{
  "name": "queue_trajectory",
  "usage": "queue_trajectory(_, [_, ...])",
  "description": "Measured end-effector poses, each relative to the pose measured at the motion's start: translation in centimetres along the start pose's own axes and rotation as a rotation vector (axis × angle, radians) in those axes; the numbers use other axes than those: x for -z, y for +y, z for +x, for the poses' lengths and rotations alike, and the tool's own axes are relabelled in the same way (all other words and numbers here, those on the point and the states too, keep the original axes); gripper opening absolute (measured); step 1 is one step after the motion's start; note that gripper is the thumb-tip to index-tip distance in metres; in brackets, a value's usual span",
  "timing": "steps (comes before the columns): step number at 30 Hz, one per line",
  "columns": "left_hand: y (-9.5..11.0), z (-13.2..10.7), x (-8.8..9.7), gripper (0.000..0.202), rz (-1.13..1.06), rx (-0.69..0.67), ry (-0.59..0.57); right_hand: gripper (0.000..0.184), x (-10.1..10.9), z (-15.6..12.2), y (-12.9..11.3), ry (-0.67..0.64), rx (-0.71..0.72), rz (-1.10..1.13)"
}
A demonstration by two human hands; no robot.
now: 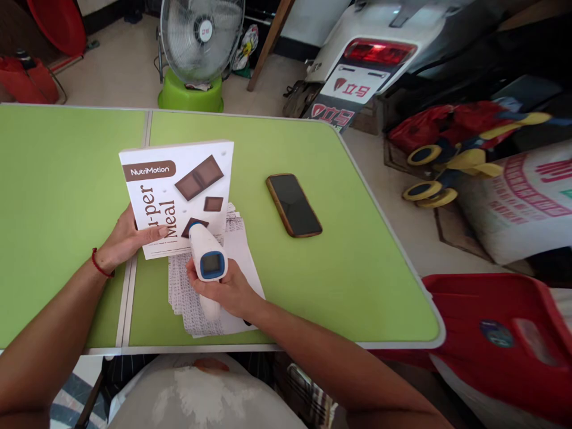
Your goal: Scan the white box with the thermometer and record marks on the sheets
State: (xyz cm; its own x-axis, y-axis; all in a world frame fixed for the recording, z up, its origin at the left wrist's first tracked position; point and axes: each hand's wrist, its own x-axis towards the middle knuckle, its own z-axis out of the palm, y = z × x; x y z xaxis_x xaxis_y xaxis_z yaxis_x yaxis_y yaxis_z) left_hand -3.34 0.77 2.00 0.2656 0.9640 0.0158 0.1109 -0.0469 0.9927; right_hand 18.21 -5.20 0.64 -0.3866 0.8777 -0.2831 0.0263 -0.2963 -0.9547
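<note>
I'm clenching a white infrared thermometer (pixel 207 253) in my right fingers (pixel 193 271), while my left fingers (pixel 154 233) are grasping a NutriMotion box (pixel 187 185), which is tilting over printed papers (pixel 239 262) on the green table (pixel 357 286), with a phone (pixel 294 205) lying nearby.

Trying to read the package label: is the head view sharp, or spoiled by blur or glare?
Head view: package sharp and evenly lit, with no visible glare or motion blur; left hand covers some lettering; table edge bows from wide-angle distortion.
</note>
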Motion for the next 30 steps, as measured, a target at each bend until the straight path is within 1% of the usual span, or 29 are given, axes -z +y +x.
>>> queue_trajectory(3, [-0.1,0.0,-0.1,0.046,-0.012,-0.002,0.009,0.021,0.0,0.0,0.1,0.008,-0.005,0.002])
queue_trajectory(6, [-0.2,-0.1,-0.3,0.05,-0.057,0.018,0.048,0.022,0.1,0.0,0.0,-0.019,0.009,0.0])
queue_trajectory(8, [-0.3,-0.1,-0.3,0.052,-0.086,0.026,0.088,0.024,0.6,-0.1,-0.4,-0.051,0.031,-0.032])
queue_trajectory(10, [-0.4,-0.1,-0.2,0.054,-0.112,0.003,0.143,0.029,1.5,-0.1,-1.2,-0.061,0.059,-0.114])
queue_trajectory(13, [-0.3,0.1,0.6,0.057,-0.145,-0.045,0.247,0.038,3.4,-0.3,-2.6,-0.013,0.086,-0.345])
queue_trajectory(16, [-0.3,0.4,1.7,0.061,-0.16,-0.1,0.348,0.035,5.6,-0.3,-3.2,0.041,0.136,-0.713])
queue_trajectory(17, [-0.3,0.6,2.1,0.061,-0.163,-0.121,0.367,0.033,6.4,-0.2,-3.2,0.074,0.16,-0.854])
queue_trajectory(19, [-0.5,0.9,2.6,0.061,-0.168,-0.159,0.38,0.036,7.8,0.1,-2.8,0.163,0.197,-1.105])
queue_trajectory(20, [-0.7,1.0,2.8,0.061,-0.17,-0.175,0.38,0.039,8.4,0.4,-2.4,0.196,0.2,-1.2])
queue_trajectory(22, [-1.0,1.2,2.9,0.061,-0.161,-0.208,0.381,0.038,9.5,1.0,-1.6,0.231,0.204,-1.318])
queue_trajectory(25, [-1.5,1.4,2.8,0.068,-0.1,-0.252,0.385,0.035,10.5,1.9,-0.3,0.284,0.244,-1.347])
queue_trajectory(28, [-1.8,1.4,2.9,0.074,-0.043,-0.288,0.373,0.036,10.7,2.4,0.3,0.325,0.289,-1.264])
queue_trajectory(30, [-2.0,1.4,3.1,0.077,-0.01,-0.3,0.349,0.038,10.8,2.6,0.4,0.336,0.275,-1.22])
